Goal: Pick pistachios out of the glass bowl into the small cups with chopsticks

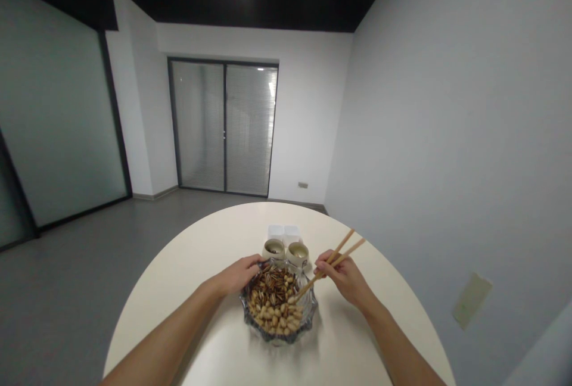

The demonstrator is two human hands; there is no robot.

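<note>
A scalloped glass bowl [311, 308] stands on the table in front of me. Dark, striped seeds that look like sunflower seeds [273, 277] fill its far left part, and pale tan nuts in shells [279, 318] lie in its near part. My left hand [239, 274] grips the bowl's far left rim, its fingertips partly hidden. In my right hand [343, 277], a pair of wooden chopsticks [322, 271] slants down into the bowl from the right. Their tips are at a pale nut [292, 300] near the middle; whether they pinch it is too small to tell.
Just beyond the bowl stand two small cups, a left one [274, 248] with something dark inside and a right one [298, 251]. Behind them are white square containers [283, 232]. The round cream table [179, 276] has a wall [447, 136] close on its right.
</note>
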